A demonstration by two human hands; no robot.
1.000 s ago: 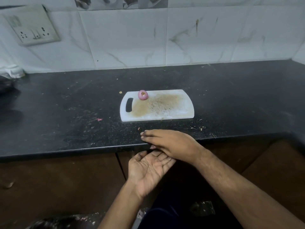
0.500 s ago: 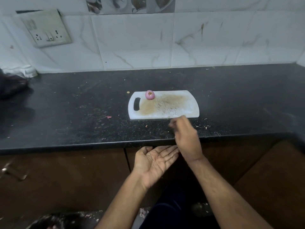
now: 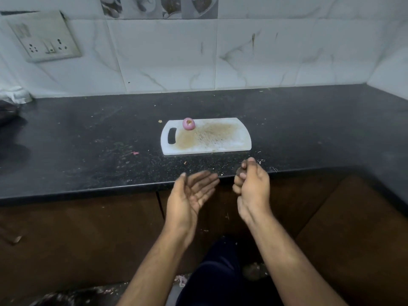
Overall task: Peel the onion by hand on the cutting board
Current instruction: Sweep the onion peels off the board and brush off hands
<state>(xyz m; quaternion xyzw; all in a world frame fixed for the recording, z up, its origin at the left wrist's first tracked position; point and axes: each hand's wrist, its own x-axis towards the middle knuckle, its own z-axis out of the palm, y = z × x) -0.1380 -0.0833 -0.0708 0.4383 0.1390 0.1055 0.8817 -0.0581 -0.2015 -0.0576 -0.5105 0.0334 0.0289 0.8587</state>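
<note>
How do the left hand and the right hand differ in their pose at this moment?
The left hand is open, palm up, fingers stretched; the right hand is curled, fingertips pinched together. The left hand shows its palm to the camera; the right hand shows its back. The left hand is plainly empty; whether the right pinches a scrap cannot be told. Both hover at the counter edge, away from the onion on the board.

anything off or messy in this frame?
Yes: scraps litter the counter around the cutting board, whose middle is stained brown. The onion sits at its far edge, untouched by either hand.
</note>
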